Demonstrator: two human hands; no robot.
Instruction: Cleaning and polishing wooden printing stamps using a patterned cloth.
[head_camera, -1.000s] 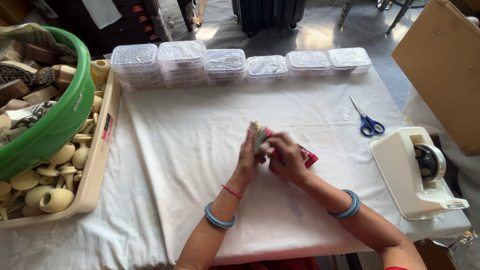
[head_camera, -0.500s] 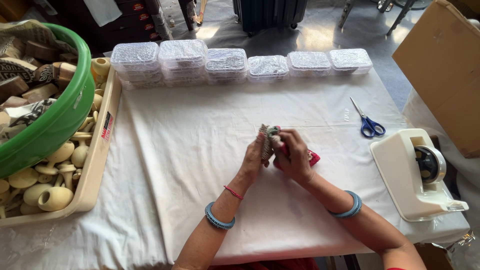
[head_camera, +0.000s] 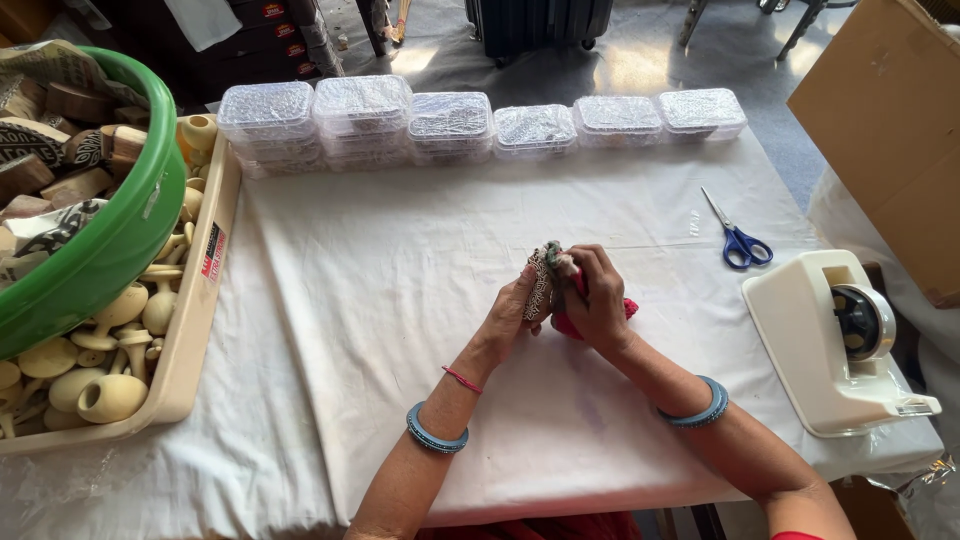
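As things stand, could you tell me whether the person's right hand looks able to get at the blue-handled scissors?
Probably yes. The scissors lie in the open on the white cloth, to the right of the right hand, with nothing between them. That hand, though, is busy gripping a red cloth against a small patterned block.

Green tub (head_camera: 120, 240), blue-handled scissors (head_camera: 738, 240), cream tape dispenser (head_camera: 830, 340), white cloth (head_camera: 400, 300), pink rag (head_camera: 575, 322), black-and-white patterned block (head_camera: 541, 285).

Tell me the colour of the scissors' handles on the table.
Blue, on the scissors lying right of the hands; the head view shows them clearly.
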